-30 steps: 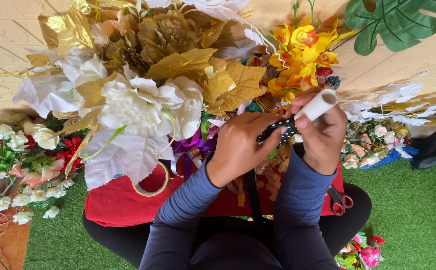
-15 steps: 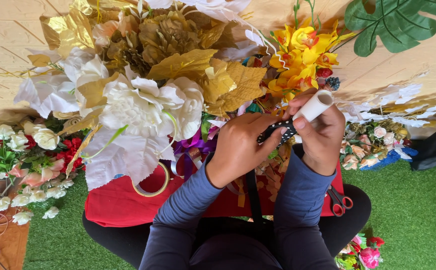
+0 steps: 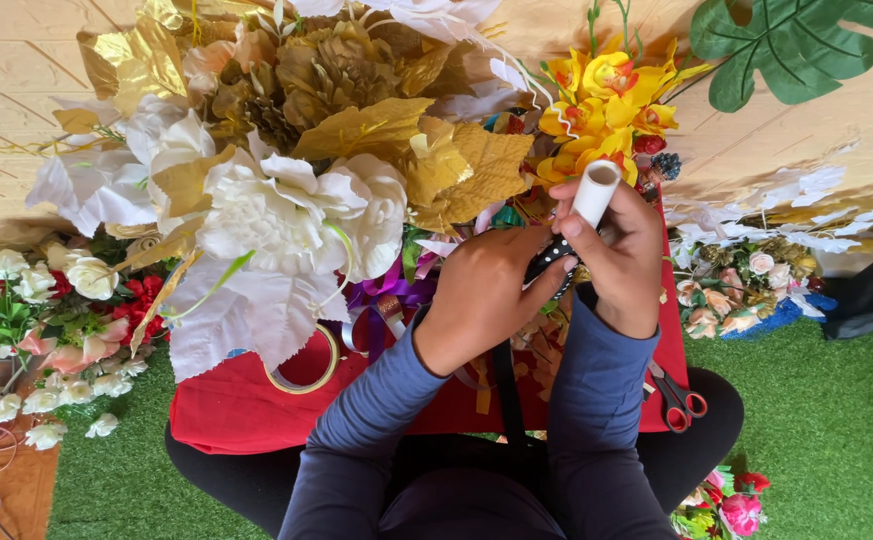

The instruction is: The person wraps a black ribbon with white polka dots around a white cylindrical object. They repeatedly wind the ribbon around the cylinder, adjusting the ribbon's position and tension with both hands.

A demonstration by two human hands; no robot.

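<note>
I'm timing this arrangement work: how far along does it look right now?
Done: a large bouquet of white and gold flowers already stands assembled. In hand: the right hand grips a white tube while the left hand pinches a black-and-white spotted ribbon against it. Left: loose flowers, scissors and a tape roll lie unused nearby.
</note>
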